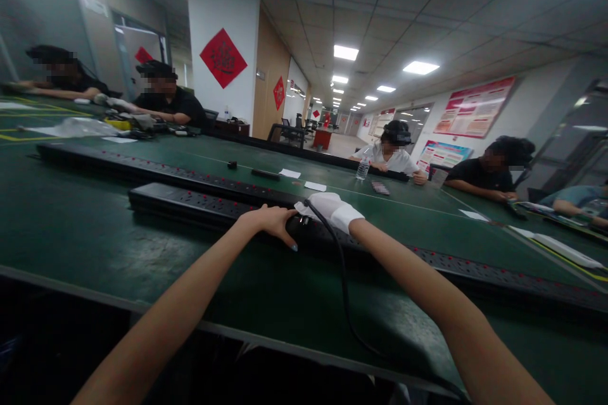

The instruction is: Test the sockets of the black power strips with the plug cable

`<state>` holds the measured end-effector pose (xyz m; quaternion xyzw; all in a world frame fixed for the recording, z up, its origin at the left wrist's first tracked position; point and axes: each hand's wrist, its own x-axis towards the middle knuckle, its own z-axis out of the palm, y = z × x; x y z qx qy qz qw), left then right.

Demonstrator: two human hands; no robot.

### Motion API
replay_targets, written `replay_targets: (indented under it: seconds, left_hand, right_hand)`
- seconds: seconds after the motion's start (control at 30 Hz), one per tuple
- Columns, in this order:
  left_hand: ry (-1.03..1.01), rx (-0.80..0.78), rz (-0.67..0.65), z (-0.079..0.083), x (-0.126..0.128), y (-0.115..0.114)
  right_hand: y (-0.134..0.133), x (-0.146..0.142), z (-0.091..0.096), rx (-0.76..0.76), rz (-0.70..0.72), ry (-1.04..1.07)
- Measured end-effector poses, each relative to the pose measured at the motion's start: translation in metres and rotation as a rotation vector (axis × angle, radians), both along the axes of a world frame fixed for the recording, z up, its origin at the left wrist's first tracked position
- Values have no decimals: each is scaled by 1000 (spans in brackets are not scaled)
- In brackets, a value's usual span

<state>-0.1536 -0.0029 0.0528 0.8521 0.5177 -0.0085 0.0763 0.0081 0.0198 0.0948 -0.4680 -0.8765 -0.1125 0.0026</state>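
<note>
A long black power strip (190, 202) with red switches lies across the green table (95, 240). My bare left hand (270, 220) rests on top of the strip, fingers curled over its near edge. My right hand (330, 210), in a white glove, is closed on a black plug (299, 223) seated in the strip just right of my left hand. The plug's black cable (342, 285) runs from there toward me and drops over the table's front edge.
A second long power strip (142, 168) lies farther back. Paper slips (315, 186), a small black part (232, 164) and a water bottle (363, 168) sit mid-table. Several other people sit along the far left and far right sides.
</note>
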Motion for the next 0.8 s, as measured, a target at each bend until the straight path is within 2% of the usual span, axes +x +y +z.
replay_targets:
  seconds: [0.1,0.23,0.43,0.63,0.8]
  left_hand:
    - [-6,-12,17,2,1,-3]
    - [-15,8,12,3,2,-6]
    - [-5,9,8,-1,3,-1]
    - [-4,-9,4,-2,4,4]
    - [1,20,-24,-5,3,6]
  right_hand:
    - [-4,-3,-6,54,113,-42]
    - [-18,-8,-18,205,64,-13]
    - [-40,8,-27,198,-9,51]
    - [-46,14,-37,137,79,188]
    - [-46,10,-36,118,54,101]
